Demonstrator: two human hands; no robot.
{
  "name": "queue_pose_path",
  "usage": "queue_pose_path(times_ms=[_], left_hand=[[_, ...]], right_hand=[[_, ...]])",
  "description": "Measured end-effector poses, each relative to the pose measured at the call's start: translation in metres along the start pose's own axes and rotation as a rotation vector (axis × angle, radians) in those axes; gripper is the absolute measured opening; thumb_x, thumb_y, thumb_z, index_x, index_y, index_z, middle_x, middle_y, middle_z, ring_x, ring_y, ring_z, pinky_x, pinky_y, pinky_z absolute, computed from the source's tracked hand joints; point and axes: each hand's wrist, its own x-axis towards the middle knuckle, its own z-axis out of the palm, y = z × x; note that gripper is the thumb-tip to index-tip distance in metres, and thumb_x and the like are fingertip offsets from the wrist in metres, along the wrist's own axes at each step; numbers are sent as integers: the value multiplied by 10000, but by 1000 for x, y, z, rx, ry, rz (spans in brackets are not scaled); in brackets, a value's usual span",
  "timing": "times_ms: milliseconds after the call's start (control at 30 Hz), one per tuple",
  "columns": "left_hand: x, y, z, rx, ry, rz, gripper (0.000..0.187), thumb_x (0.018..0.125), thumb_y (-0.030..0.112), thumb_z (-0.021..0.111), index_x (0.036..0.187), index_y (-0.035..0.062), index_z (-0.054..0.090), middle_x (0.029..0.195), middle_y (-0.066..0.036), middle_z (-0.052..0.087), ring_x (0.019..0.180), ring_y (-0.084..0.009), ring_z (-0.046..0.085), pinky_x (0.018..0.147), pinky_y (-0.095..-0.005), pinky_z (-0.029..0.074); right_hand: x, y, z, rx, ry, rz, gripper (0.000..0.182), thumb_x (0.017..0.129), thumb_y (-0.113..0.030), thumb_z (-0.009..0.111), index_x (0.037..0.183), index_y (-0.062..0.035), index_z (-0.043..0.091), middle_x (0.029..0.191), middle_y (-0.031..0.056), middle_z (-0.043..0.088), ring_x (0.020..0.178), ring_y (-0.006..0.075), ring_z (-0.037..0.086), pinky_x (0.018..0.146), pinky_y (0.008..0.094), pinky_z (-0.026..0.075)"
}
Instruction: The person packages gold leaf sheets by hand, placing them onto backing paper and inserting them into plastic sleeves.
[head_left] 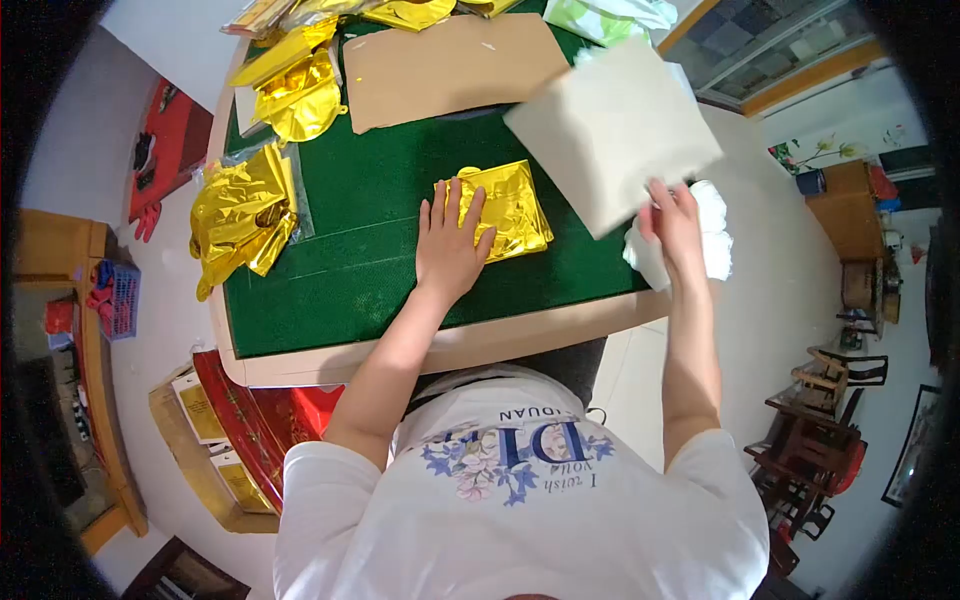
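My left hand lies flat with fingers spread on the left part of a folded gold foil piece, which rests on the green table top. My right hand pinches the near corner of a pale square card, held tilted over the table's right side. Behind that hand sits a white bundle at the table edge; what it is made of I cannot make out. The fingertips of my right hand are slightly blurred.
A crumpled gold foil pile in clear plastic lies at the left of the green table. Beyond are more gold foil pieces, a brown cardboard sheet and a green-and-white plastic bag. An open carton stands below left.
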Motion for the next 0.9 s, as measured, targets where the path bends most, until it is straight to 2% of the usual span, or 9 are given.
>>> queue_pose_path(times_ms=[100,167,267,467,700,767,800,867,900], left_hand=[[0,-1,1,11,-20,0,579,979,432,415,1481,155,335,1545,-192,238,1447,-355,176,1154,-513,170],[0,-1,1,17,-20,1,580,980,433,413,1481,152,336,1543,-193,240,1445,-355,180,1153,-515,171],[0,-1,2,12,-17,-11,582,980,437,411,1480,147,338,1541,-195,244,1443,-356,185,1151,-517,174],[1,0,2,27,-14,2,589,979,446,413,1480,145,339,1540,-197,247,1443,-355,185,1148,-516,179],[0,0,1,30,-18,-7,627,963,490,426,1484,154,333,1544,-187,244,1448,-344,175,1152,-514,170],[1,1,1,34,-20,-11,637,959,501,427,1485,157,330,1546,-184,240,1449,-343,175,1154,-514,165],[1,2,1,40,-20,-13,647,954,512,428,1487,160,327,1549,-182,236,1449,-341,174,1155,-513,161],[1,1,2,38,-25,-16,651,953,519,427,1488,162,324,1550,-182,232,1449,-342,174,1156,-513,158],[1,1,2,36,-29,-19,656,951,525,425,1489,164,322,1551,-182,229,1449,-342,174,1158,-514,155]], right_hand=[[53,19,45,208,-48,82,229,956,-251,565,929,-26,531,707,95,625,518,139,582,462,233,444],[53,36,73,38,-104,140,277,952,-269,558,909,5,549,703,119,641,529,168,628,476,275,508],[31,63,80,-304,-273,141,198,928,-216,598,910,-19,616,711,46,636,480,106,571,422,233,451],[8,71,79,-304,-340,191,176,900,-192,642,849,-24,657,657,0,584,473,65,501,433,206,385],[11,77,74,-401,-455,137,114,875,-115,640,844,-9,665,637,-9,560,503,54,491,453,200,384],[8,68,72,-504,-485,128,100,856,-96,648,835,-1,665,619,21,592,518,109,549,481,239,431],[5,66,72,-505,-485,128,100,856,-96,648,835,-1,665,619,21,592,518,109,549,481,239,431],[-4,62,76,-773,-204,-317,81,861,-65,624,916,-24,669,792,89,679,673,223,649,596,311,511],[-6,59,84,-773,-204,-318,81,861,-65,624,916,-24,669,792,89,679,673,223,649,596,311,511]])
